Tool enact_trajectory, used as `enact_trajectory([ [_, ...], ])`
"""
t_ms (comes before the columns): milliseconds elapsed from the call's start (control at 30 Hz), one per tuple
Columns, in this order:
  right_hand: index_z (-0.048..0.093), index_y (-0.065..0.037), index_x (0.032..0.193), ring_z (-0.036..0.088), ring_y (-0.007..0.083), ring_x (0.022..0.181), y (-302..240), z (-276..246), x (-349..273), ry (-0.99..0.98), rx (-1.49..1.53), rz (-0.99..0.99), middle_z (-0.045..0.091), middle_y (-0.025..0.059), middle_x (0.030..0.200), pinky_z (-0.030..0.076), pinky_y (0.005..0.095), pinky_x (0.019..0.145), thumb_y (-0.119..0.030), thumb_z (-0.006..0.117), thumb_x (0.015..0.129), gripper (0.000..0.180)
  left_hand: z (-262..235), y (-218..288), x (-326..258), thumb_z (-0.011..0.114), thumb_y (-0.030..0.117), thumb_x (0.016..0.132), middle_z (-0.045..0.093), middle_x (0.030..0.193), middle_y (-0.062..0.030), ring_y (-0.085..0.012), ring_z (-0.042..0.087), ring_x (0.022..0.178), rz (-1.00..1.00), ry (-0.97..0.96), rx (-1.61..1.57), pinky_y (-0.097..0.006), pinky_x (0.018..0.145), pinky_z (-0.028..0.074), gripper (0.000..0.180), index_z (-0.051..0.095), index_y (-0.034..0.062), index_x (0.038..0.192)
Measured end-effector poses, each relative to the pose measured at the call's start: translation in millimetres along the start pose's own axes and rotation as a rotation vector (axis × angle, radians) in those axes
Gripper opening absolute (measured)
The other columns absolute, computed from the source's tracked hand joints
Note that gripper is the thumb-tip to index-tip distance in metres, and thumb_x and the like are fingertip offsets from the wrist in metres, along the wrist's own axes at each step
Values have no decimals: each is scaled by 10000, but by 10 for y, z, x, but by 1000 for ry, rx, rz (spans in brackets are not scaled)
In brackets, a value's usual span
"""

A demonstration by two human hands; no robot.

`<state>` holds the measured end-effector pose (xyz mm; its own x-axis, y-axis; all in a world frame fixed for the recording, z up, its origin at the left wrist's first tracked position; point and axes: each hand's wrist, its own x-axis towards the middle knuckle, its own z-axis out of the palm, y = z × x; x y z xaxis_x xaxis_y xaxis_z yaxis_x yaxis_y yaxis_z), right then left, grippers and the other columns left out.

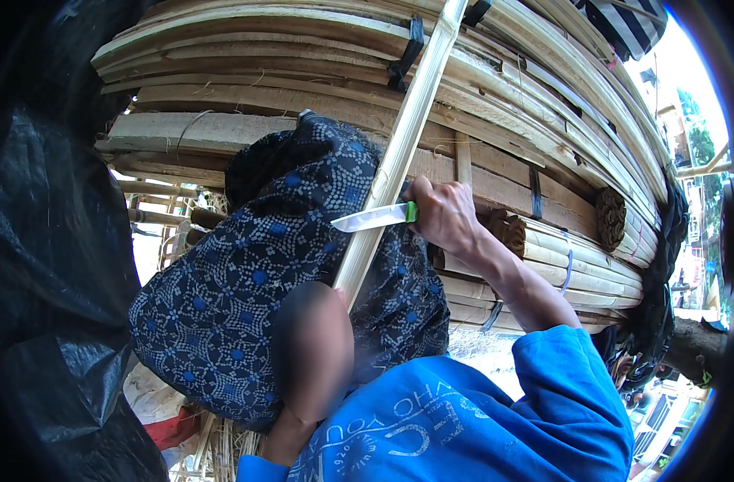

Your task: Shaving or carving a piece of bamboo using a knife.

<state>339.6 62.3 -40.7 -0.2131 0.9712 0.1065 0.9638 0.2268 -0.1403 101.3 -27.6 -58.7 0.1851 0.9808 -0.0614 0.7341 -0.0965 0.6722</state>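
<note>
A long pale bamboo strip (pixel 415 104) runs slantwise from the top of the view down across my lap. My left hand (pixel 319 345), mostly smeared by a blur, is at the strip's lower end, where a fingertip and thumb edge seem to press on it. In my right hand (pixel 447 213) is a knife (pixel 373 218) with a green handle collar; my fingers wrap round the handle. Its blade lies across the strip, tip to the left. Dark blue patterned cloth (pixel 246 273) covers my legs beneath the strip.
Stacked bundles of bamboo slats (pixel 303 48), bound with black ties, fill the far side. More tied bundles (pixel 576 257) lie to the right. A black plastic sheet (pixel 54 265) hangs at the left. Wood shavings (pixel 222 446) show below my lap.
</note>
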Motion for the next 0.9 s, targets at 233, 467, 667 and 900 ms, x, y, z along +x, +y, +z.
enact_trajectory([
  [233, 640, -48, 681, 552, 266, 404, 660, -835, 407, 401, -125, 284, 591, 135, 522, 461, 384, 436, -130, 529, 835, 207, 23, 16, -99, 439, 224, 1005, 595, 602, -221, -394, 629, 567, 14, 34, -78, -462, 450, 467, 336, 556, 11, 773],
  [467, 576, -24, 669, 610, 291, 464, 13, -601, -116, 94, 200, 381, 557, 146, 501, 494, 399, 495, -127, 558, 835, 196, -93, 2, -60, 448, 228, 1007, 607, 647, -226, -395, 628, 570, 11, -103, -176, -462, 452, 461, 313, 543, 14, 799],
  [667, 604, -47, 764, 644, 375, 630, -403, -305, -378, -216, 332, 380, 628, 195, 653, 521, 475, 645, -153, 617, 811, 116, -408, 158, 267, 453, 232, 1007, 608, 654, -212, -393, 623, 575, 73, 52, -132, -458, 447, 455, 289, 500, 34, 802],
  [900, 598, -13, 747, 614, 437, 701, -514, -231, -327, -111, 404, 444, 610, 241, 679, 484, 504, 652, -134, 642, 779, 133, -781, 37, 418, 608, 171, 941, 664, 839, -139, -199, 635, 633, 81, 99, -248, -305, 601, 515, 222, 596, -12, 1066],
])
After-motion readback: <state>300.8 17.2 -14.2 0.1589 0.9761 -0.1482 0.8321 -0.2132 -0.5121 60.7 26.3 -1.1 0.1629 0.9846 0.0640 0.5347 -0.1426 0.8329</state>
